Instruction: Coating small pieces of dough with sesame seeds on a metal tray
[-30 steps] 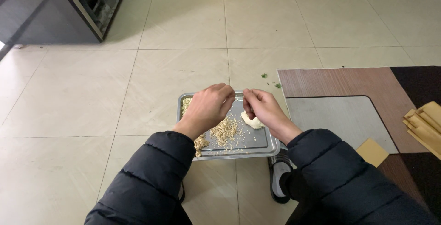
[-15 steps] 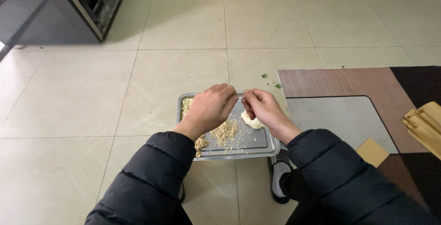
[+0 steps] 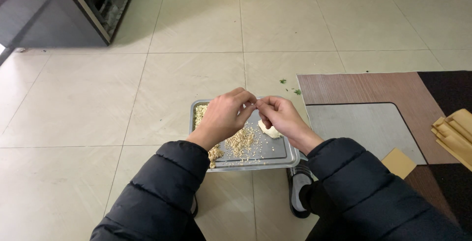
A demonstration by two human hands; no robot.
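The fingers (image 3: 248,104) of the left hand (image 3: 223,118) and right hand (image 3: 280,117) meet tip to tip, pinched narrow on something too small to tell, above a steel tray (image 3: 280,158) on the tiled floor (image 3: 196,34). Tan grains (image 3: 242,142) and a pale lump (image 3: 270,131) lie in it. Right lies a brown mat (image 3: 373,88) bearing a yellow card (image 3: 399,163).

Soft, even daylight fills the scene, bright without harsh glare. The glossy cream tiled floor (image 3: 196,24) carries a faint sheen. Shadows are weak and diffuse, darkest beside the dark cabinet (image 3: 64,10) at upper left. Focus is sharp throughout, with slight wide-angle bending at the edges.
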